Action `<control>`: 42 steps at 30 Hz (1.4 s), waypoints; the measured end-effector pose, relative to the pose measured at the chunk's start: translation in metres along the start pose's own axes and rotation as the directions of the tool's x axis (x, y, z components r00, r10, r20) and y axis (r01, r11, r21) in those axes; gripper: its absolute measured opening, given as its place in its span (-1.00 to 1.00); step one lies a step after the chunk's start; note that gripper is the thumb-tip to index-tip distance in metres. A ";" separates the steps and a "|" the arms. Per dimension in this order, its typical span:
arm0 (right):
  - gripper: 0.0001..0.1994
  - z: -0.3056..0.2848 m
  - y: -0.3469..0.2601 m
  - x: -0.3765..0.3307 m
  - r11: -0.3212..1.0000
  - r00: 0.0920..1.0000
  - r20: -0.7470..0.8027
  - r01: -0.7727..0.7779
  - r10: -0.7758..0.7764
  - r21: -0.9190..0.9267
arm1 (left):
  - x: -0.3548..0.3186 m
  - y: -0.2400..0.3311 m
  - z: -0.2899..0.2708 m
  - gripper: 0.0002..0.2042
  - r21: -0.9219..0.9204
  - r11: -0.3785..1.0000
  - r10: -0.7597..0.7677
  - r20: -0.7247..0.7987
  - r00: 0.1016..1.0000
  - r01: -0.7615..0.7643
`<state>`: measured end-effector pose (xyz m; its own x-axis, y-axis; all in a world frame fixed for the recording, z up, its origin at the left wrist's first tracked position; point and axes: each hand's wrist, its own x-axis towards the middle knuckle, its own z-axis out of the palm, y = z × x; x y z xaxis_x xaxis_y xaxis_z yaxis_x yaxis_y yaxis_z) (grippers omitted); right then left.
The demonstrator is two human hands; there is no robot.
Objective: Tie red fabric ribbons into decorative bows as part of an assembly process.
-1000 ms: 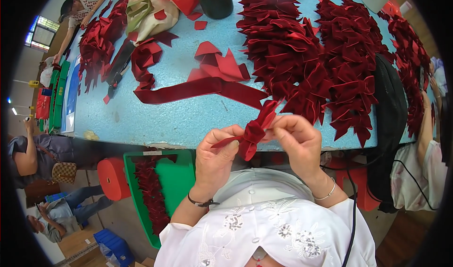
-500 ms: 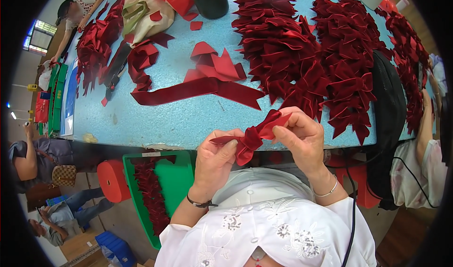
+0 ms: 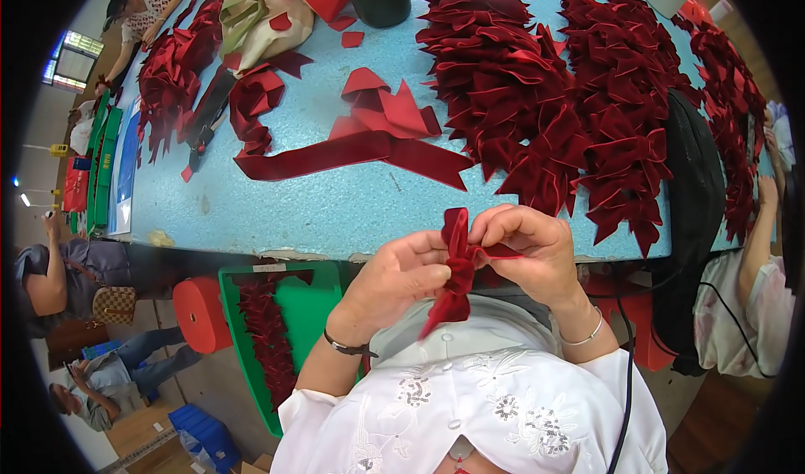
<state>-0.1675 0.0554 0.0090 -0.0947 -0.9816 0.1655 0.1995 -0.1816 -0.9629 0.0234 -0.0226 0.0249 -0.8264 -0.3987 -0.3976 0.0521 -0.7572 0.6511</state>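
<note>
Head view: the dark red velvet bow (image 3: 458,279) has turned between the 2 hands. Half a second ago it slanted across, with a loose end toward each hand; now it stands nearly upright, 1 loop pointing up to the table and the other down toward the white blouse (image 3: 470,390). It is held in the air in front of the person's body, at the near edge of the blue tabletop (image 3: 277,222).

The left hand (image 3: 390,279) has come in from the bow's left end and now grasps it at the knot, thumb on the near side; how the fingers sit behind is partly hidden. The right hand (image 3: 530,241) pinches a ribbon tail (image 3: 501,253) that sticks out to the right of the knot.

This regrip looks like a move from handling the ends to working on the knot, perhaps drawing it snug or straightening that tail. The bow already has its shape, so the work on it seems well along, though whether the knot is tight cannot be told. Beyond it, the cut ribbon strip (image 3: 319,160) and the rows of bows (image 3: 503,88) lie as they did.
</note>
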 end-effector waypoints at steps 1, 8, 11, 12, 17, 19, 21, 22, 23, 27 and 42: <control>-0.82 -0.001 0.001 0.001 1.000 1.000 0.001 -0.003 0.003 0.000 | 0.001 0.000 -0.001 -0.78 -0.002 1.000 -0.001 -0.001 1.000 0.001; -0.85 -0.006 0.008 0.006 0.933 0.979 0.053 0.204 -0.197 -0.296 | 0.002 -0.005 0.002 -0.70 0.158 0.980 0.140 -0.098 0.985 -0.123; -0.92 0.007 0.003 0.007 1.000 0.978 -0.207 0.020 -0.022 -0.009 | -0.001 -0.005 0.000 -0.72 0.117 0.986 0.134 -0.107 0.985 -0.122; -0.96 0.010 0.000 0.007 0.988 0.946 -0.311 -0.046 0.092 0.150 | -0.002 -0.005 0.000 -0.72 0.097 0.988 0.132 -0.110 0.985 -0.122; -0.91 -0.001 -0.010 -0.002 0.950 0.961 -0.125 -0.215 0.248 0.226 | -0.003 -0.002 0.010 -0.73 0.226 0.941 0.279 -0.096 0.956 -0.252; -0.87 0.006 -0.011 -0.001 0.955 0.954 -0.091 -0.275 0.285 0.106 | -0.001 -0.003 0.013 -0.73 0.251 0.921 0.323 -0.067 0.944 -0.297; -0.85 0.009 -0.010 0.000 0.953 0.950 -0.078 -0.301 0.304 0.046 | 0.000 -0.003 0.015 -0.72 0.265 0.910 0.344 -0.051 0.938 -0.320; -0.84 0.009 -0.008 0.001 0.958 0.953 -0.090 -0.286 0.288 0.029 | -0.001 -0.002 0.015 -0.73 0.268 0.919 0.318 -0.064 0.946 -0.290; -0.83 0.009 -0.005 0.002 0.962 0.957 -0.102 -0.272 0.271 0.012 | -0.001 -0.002 0.014 -0.73 0.271 0.927 0.291 -0.079 0.953 -0.260; -0.80 0.012 0.002 0.001 0.954 0.950 -0.139 -0.259 0.280 0.149 | -0.005 0.000 0.012 -0.74 0.229 0.950 0.243 -0.105 0.964 -0.214; -0.92 0.014 -0.007 -0.008 0.983 0.948 -0.263 -0.164 0.180 0.084 | -0.002 -0.014 0.017 -0.81 0.637 0.582 0.734 -0.145 0.663 -0.505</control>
<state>-0.1543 0.0638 0.0173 -0.3102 -0.9479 -0.0728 0.2931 -0.0225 -0.9558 0.0145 -0.0026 0.0274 -0.4283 -0.8955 0.1208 0.0909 0.0903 0.9918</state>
